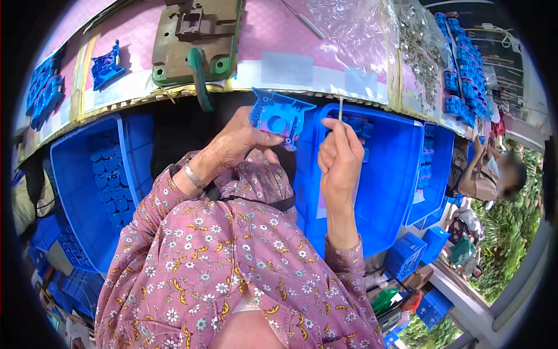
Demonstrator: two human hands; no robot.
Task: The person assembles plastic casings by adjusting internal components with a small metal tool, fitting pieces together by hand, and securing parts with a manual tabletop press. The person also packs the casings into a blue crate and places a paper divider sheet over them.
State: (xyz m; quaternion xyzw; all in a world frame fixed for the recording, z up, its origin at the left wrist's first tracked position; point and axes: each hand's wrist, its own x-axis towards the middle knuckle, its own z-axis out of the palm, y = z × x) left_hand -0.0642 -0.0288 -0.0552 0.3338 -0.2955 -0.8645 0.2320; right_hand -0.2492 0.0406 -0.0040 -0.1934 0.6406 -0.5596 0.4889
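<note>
My left hand (247, 136) is closed on a blue plastic housing (276, 119), which has a round boss in its middle and small posts along its edges. The thumb presses on the lower edge of the housing. To the right, apart from it, my right hand (340, 154) pinches a thin, pale, stick-like tool (340, 109) that points up toward the bench edge. Its exact kind does not show. A similar blue housing (106, 67) lies on the bench (261, 35) at the left.
A green-brown metal fixture (195, 43) with a curved green handle (199, 78) stands at the bench edge. Blue bins (386, 192) flank my lap. Clear plastic bags (354, 35), small metal parts (419, 72) and stacked blue parts (465, 70) lie at right. Another person (479, 171) is farther right.
</note>
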